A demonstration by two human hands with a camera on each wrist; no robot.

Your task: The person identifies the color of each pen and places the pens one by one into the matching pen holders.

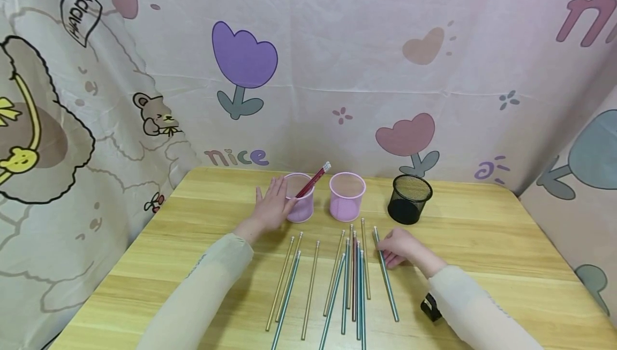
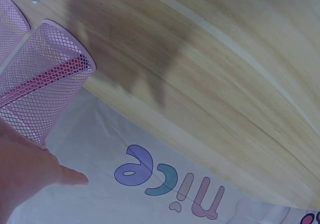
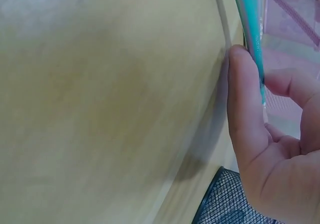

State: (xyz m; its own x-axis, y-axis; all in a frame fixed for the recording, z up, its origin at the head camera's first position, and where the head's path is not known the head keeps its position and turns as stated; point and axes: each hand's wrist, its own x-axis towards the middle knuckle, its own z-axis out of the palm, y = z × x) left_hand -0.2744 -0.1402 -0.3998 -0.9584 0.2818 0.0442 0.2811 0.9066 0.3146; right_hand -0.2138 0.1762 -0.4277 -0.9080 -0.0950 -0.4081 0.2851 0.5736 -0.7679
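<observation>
My left hand [image 1: 271,203] rests against the left pink mesh cup [image 1: 302,213], fingers extended along its side. Red pencils [image 1: 313,179] with white eraser ends lean in that cup; the left wrist view shows them through the mesh. Between thumb and forefinger, my right hand [image 1: 399,246] pinches a teal pencil [image 1: 389,291] near its eraser end, at the right of the pencil group. In the right wrist view, the pinched teal pencil [image 3: 252,27] passes between the fingertips. Several gold pencils [image 1: 310,291], teal pencils [image 1: 287,299] and a dark red pencil [image 1: 354,285] lie on the table, erasers pointing away.
A second pink mesh cup [image 1: 347,203] stands in the middle, and a black mesh cup [image 1: 407,208] stands to the right. A small black object [image 1: 430,307] lies beside the right forearm. Behind the wooden table [image 1: 487,232] hangs a printed curtain [image 1: 328,60].
</observation>
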